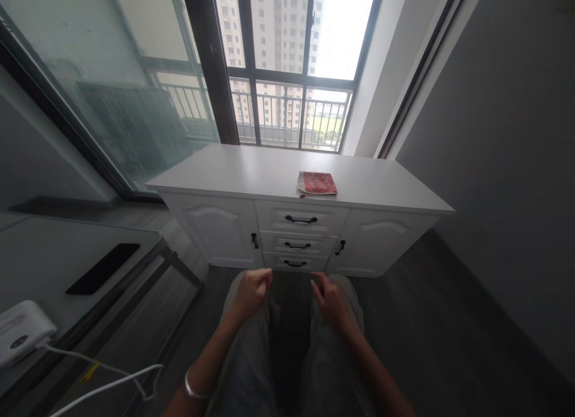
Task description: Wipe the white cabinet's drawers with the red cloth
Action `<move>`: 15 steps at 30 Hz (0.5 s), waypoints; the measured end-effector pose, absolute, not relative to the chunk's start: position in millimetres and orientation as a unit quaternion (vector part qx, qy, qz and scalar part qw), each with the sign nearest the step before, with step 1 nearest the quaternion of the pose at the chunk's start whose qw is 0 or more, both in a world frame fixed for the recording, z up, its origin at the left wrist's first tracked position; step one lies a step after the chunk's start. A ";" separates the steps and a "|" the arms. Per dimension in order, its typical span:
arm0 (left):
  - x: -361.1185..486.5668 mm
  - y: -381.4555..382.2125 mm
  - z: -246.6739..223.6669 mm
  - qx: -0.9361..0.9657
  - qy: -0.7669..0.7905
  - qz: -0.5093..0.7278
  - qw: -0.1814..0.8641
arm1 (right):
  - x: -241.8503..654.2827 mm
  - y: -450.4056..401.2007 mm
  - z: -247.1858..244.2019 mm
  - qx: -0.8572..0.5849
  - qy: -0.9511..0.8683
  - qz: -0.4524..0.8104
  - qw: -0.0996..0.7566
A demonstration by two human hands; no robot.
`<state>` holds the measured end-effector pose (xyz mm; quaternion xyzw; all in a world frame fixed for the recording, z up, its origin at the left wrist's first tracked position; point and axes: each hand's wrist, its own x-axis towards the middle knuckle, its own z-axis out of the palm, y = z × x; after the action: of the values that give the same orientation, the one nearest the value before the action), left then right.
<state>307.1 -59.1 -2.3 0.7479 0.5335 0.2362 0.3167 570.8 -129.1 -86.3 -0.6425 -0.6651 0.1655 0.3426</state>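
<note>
My left hand rests over my left knee with its fingers curled into a loose fist, and nothing shows in it. Over the right knee is my right hand, thumb and index finger apart and holding nothing. Both hands are in front of a white cabinet, nearest its lowest drawer, without touching it. A folded red cloth with a pale fringed edge lies on the cabinet top near the front. Black handles mark three stacked drawers, with a closed door on each side.
To the left stands a table bearing a flat black object and a white device with a white cable. A large window is behind the cabinet. A grey wall bounds the right side.
</note>
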 end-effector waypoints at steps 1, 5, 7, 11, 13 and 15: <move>301.2 -47.2 -3.2 0.744 0.554 0.220 0.302 | 583.6 -117.3 -76.7 -0.665 -0.647 0.168 0.334; 297.7 -9.7 -17.9 0.726 0.602 0.181 0.278 | 612.4 -68.4 -57.4 -0.725 -0.599 0.167 0.295; 302.5 0.6 -30.8 0.717 0.620 0.155 0.277 | 613.3 -50.1 -60.3 -0.745 -0.574 0.182 0.288; 308.2 19.1 -53.6 0.704 0.640 0.111 0.287 | 606.7 -30.4 -75.2 -0.753 -0.552 0.205 0.292; 308.6 33.9 -60.8 0.696 0.648 0.097 0.294 | 604.5 -23.0 -80.3 -0.761 -0.539 0.197 0.302; 309.4 51.1 -66.8 0.689 0.653 0.082 0.303 | 603.1 -14.4 -82.7 -0.765 -0.536 0.189 0.303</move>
<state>309.4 51.1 -66.8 0.6887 0.6534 0.0824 0.3033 603.1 -14.4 -82.7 -0.7652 -0.5358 0.1888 0.3029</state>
